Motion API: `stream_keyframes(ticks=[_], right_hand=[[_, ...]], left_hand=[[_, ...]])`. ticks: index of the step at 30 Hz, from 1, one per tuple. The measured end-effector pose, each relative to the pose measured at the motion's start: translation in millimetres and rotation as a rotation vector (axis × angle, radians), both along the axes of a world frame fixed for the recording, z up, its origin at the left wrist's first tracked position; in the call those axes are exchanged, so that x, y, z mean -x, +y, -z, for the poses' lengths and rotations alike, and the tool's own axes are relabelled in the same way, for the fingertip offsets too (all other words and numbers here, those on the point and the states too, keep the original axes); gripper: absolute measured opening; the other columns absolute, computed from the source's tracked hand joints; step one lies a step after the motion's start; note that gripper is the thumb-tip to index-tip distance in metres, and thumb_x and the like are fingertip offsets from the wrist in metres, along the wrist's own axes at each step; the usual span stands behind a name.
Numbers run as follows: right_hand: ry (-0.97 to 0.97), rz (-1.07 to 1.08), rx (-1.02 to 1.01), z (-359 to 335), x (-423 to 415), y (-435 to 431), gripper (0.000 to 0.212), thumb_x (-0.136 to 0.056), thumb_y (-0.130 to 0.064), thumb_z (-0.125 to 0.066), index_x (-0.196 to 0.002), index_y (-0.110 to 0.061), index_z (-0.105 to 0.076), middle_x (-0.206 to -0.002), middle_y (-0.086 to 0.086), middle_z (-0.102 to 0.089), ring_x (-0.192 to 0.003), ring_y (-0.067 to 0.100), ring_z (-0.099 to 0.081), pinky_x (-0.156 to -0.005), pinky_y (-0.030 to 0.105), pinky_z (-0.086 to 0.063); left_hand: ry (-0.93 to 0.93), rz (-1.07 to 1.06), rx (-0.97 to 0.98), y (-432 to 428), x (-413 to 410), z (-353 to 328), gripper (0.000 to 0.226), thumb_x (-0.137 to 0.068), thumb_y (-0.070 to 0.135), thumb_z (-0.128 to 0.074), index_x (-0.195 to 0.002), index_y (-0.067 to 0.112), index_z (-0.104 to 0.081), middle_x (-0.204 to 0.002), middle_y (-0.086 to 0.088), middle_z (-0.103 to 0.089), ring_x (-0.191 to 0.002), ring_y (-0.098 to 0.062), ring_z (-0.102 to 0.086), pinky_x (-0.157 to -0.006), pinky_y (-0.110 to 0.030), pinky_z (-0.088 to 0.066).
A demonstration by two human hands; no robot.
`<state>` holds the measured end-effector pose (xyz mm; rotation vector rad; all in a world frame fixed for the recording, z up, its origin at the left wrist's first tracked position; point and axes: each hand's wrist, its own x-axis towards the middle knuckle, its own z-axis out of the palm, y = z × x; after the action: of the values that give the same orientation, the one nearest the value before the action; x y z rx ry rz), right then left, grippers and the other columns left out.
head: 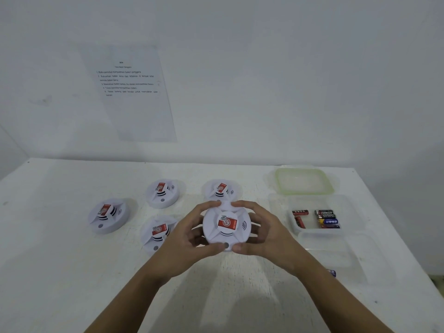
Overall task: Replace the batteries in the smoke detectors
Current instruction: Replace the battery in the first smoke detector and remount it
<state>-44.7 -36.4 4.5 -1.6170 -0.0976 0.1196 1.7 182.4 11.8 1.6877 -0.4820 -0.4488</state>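
Hands fill the middle of the head view: the left hand (189, 236) and the right hand (262, 233) meet around a round white plastic smoke detector with a red label (227, 227). It appears to be held just above the white tabletop (60, 272), straight in front of the person. Each hand cups one side of the rim. The fingers curl over the far edge and the thumbs press at the near edge beside a small grey button, so both hands grip the housing and neither is free. The detector's face points up. That two-sided hold looks suited to twisting the body off its base or flipping it over to reach the battery compartment, which is not visible. Both forearms rise from the bottom of the frame and converge, wrists bent slightly inward.

Four other white smoke detectors (109, 215) lie face up on the tabletop to the left and behind, apart from one another. On the right, a clear plastic tub (348, 207) holds loose batteries (324, 218), likely kept there within easy reach. Its green-rimmed clear lid (304, 181) lies behind it. A printed instruction sheet (129, 92) hangs on the wall.
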Motion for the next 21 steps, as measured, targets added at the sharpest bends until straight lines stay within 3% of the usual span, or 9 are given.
stream_keyframes(ticks=[16,21], right_hand=[[-0.003,-0.008,0.025,2,3,-4,0.076,-0.072,-0.005,-0.089,-0.132,-0.036,-0.054,-0.129,-0.002,-0.065,-0.119,0.024,-0.064,-0.091,0.045,-0.06],[0.021,0.006,0.042,17,7,1,0.074,-0.075,-0.003,-0.087,-0.13,-0.039,-0.054,-0.127,-0.009,-0.064,-0.12,0.021,-0.063,-0.093,0.045,-0.06]], left_hand=[[-0.013,0.045,-0.012,0,-1,6,0.075,-0.08,0.01,-0.083,-0.14,0.036,-0.046,-0.133,0.009,-0.064,-0.121,-0.017,-0.063,-0.088,-0.032,-0.06],[0.006,0.049,-0.029,-1,4,17,0.073,-0.08,0.009,-0.083,-0.139,0.034,-0.046,-0.129,0.008,-0.065,-0.121,-0.02,-0.063,-0.09,-0.033,-0.06]])
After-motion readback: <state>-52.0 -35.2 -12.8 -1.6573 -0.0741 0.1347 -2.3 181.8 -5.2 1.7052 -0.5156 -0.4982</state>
